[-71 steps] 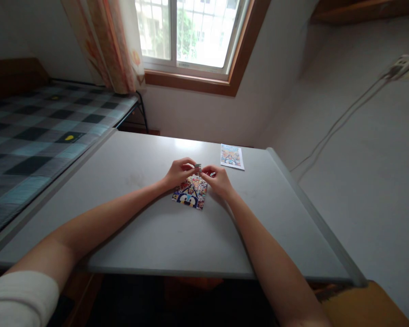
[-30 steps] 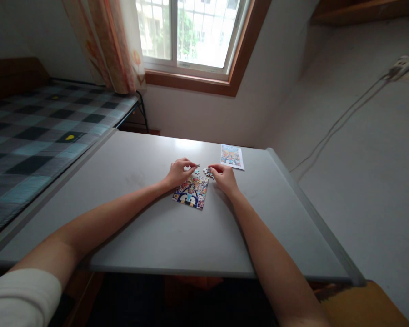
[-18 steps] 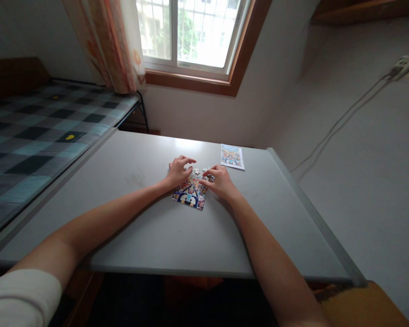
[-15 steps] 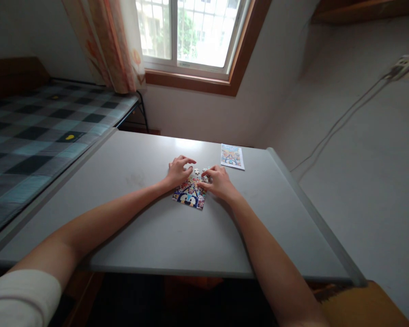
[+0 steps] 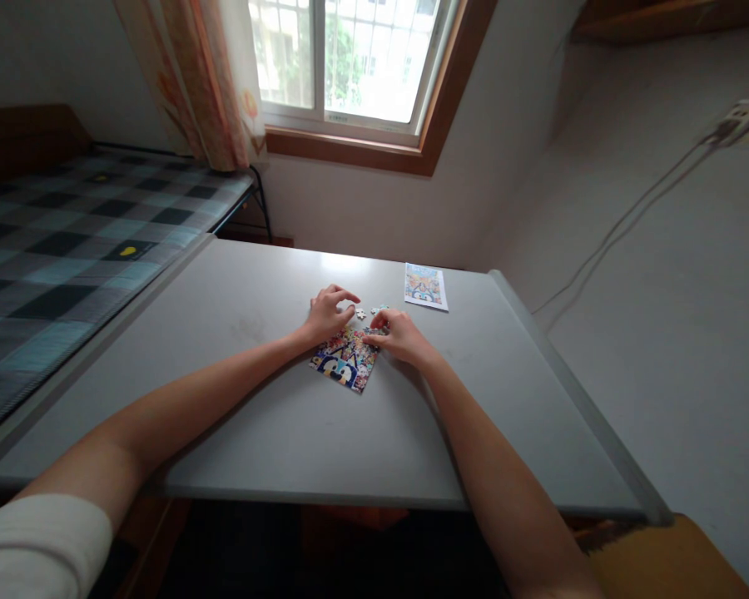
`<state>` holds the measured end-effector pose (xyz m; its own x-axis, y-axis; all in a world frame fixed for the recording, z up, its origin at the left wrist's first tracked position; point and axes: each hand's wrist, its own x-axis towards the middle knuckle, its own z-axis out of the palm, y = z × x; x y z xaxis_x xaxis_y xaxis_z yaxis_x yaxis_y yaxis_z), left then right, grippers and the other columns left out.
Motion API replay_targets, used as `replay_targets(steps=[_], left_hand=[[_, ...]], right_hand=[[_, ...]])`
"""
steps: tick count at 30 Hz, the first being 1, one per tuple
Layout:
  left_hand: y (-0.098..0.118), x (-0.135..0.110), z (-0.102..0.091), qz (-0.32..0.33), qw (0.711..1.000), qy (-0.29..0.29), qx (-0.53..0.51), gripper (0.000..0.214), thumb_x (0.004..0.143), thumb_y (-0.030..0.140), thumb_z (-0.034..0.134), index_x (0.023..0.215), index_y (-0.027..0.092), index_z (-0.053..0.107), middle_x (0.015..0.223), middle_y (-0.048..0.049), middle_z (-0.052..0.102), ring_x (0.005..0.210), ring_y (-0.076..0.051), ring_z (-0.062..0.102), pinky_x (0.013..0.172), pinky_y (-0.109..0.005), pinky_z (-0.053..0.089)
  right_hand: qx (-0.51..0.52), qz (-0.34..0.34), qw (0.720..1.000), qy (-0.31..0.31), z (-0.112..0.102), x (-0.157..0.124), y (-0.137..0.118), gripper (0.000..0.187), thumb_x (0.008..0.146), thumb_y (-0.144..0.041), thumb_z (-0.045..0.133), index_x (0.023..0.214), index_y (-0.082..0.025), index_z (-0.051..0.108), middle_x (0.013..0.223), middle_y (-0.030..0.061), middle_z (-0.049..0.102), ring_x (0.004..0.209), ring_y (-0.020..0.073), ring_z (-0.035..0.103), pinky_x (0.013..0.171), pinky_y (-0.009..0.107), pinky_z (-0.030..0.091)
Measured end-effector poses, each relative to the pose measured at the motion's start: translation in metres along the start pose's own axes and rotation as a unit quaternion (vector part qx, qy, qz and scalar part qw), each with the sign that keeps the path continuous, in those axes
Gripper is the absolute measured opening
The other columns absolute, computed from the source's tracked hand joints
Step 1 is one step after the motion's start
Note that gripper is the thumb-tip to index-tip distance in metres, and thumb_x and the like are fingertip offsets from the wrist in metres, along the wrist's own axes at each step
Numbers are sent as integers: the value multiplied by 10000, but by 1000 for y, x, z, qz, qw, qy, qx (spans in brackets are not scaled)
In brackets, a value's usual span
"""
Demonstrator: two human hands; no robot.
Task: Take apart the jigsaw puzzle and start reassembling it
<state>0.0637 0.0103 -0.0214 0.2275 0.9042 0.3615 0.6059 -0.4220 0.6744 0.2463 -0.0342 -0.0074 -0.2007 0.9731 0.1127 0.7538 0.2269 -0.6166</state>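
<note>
A: Grey tabletop [image 5: 287,433] under a window, a checked bed along its left edge. Where do things lie, starting from the near edge?

B: The near half is bare but for the two forearms. Past them, about mid-tabletop, lies the puzzle [image 5: 344,359], flat and turned askew, one corner towards the near edge.

A: And the hands?

B: Both sit at its far end. The left hand [image 5: 325,314] rests at the far-left corner, fingers loosely spread, gripping nothing I can see. The right hand [image 5: 399,333] is curled over the far-right corner, fingertips pressing down; whether it pinches a piece I cannot tell.

A: Anything beyond?

B: Loose pieces [image 5: 369,312] just past the fingertips, between the hands. Further, towards the far-right corner, a picture card [image 5: 424,286], well apart. Nothing blocks the way.
</note>
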Motion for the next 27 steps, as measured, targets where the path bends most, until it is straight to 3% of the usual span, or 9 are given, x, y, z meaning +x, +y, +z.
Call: replay_targets(steps=[5, 9, 14, 17, 20, 23, 27], left_hand=[[-1, 1, 0, 13, 999, 4, -37, 181, 804, 232, 571, 912, 221, 716, 946, -51, 612, 963, -208, 583, 898, -375, 459], [-2, 4, 0, 32, 987, -23, -156, 261, 842, 348, 561, 976, 164, 689, 975, -78, 631, 858, -173, 619, 757, -300, 505], [-3, 3, -3, -26, 935, -84, -343, 603, 782, 457, 660, 1278, 140, 531, 852, -57, 683, 722, -158, 640, 652, -269, 509], [-1, 1, -5, -77, 897, -123, -418, 797, 682, 420, 774, 1355, 141, 451, 822, -51, 701, 699, -174, 659, 648, -289, 530], [2, 0, -7, -91, 881, -119, -449, 657, 620, 386, 821, 1169, 108, 593, 913, -89, 714, 767, -196, 672, 694, -305, 544], [3, 0, -7, -91, 886, -108, -442, 455, 619, 403, 816, 912, 89, 666, 872, -82, 715, 749, -186, 661, 682, -289, 535], [2, 0, -7, -106, 881, -98, -451, 441, 603, 406, 826, 864, 93, 659, 841, -71, 715, 718, -178, 656, 669, -297, 539]], right_hand=[[123, 15, 992, -13, -1, 2, 2, 244, 643, -325, 758, 776, -168, 627, 677, -14, 603, 618, 117, 524, 584, 246, 407], [247, 9, 968, 27, -5, 4, 0, 352, 626, -380, 758, 873, -148, 662, 722, 24, 653, 633, 133, 567, 597, 269, 448], [335, 25, 935, 111, -9, 8, 0, 345, 620, -442, 759, 803, -156, 696, 751, 41, 687, 637, 145, 593, 611, 290, 472], [374, 47, 914, 154, -9, 10, 3, 362, 589, -458, 777, 787, -168, 689, 696, 23, 671, 615, 137, 582, 585, 276, 467], [402, 63, 897, 173, -8, 11, 4, 373, 560, -450, 799, 775, -171, 678, 668, 8, 653, 616, 125, 573, 574, 256, 462], [446, 80, 878, 155, -7, 10, 3, 417, 526, -449, 823, 799, -178, 662, 673, -3, 653, 619, 121, 583, 575, 250, 468], [501, 93, 856, 90, -3, 10, 1, 488, 488, -405, 856, 873, -179, 659, 806, 38, 716, 686, 154, 639, 613, 273, 495]])
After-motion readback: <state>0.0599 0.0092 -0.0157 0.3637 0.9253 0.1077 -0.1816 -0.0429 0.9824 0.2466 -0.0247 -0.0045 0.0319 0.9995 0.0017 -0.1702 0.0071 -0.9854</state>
